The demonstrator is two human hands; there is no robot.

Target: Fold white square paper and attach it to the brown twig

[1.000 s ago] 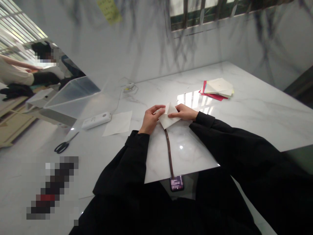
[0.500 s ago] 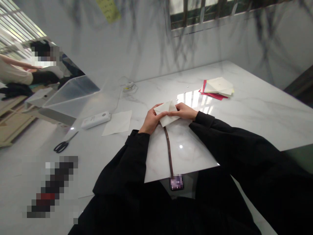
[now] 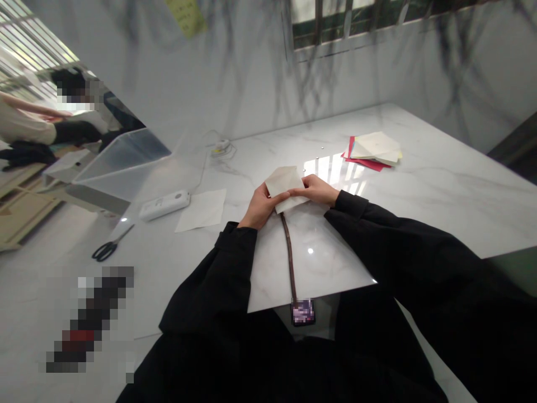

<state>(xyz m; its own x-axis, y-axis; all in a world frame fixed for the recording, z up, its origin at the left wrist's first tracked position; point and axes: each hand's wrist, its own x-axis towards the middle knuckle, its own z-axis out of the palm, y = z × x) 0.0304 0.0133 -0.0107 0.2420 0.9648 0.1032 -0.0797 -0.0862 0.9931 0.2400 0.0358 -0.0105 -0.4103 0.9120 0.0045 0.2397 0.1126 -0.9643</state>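
Observation:
A cream sheet of paper (image 3: 286,180), partly folded, is held up over the middle of the table between both of my hands. My left hand (image 3: 260,206) grips its left side, the thumb lying across the front. My right hand (image 3: 316,191) pinches its right side, and the two thumbs meet near the paper's middle. The fingers behind the paper are hidden. Below the paper a thin brown strap (image 3: 289,252) runs down to a small blurred-out rectangular thing (image 3: 302,312) at the table's front edge.
On the marble-patterned table (image 3: 444,196) lies a pile of coloured papers (image 3: 375,151) at the back right. To the left are a loose white sheet (image 3: 202,210), a white power strip-like device (image 3: 164,206), scissors (image 3: 111,246) and a clear plastic box (image 3: 121,162). Another person (image 3: 29,117) sits far left.
The paper's upper flap has opened upward, so its top now looks broader and flatter instead of peaked. Both hands stay in nearly the same place.

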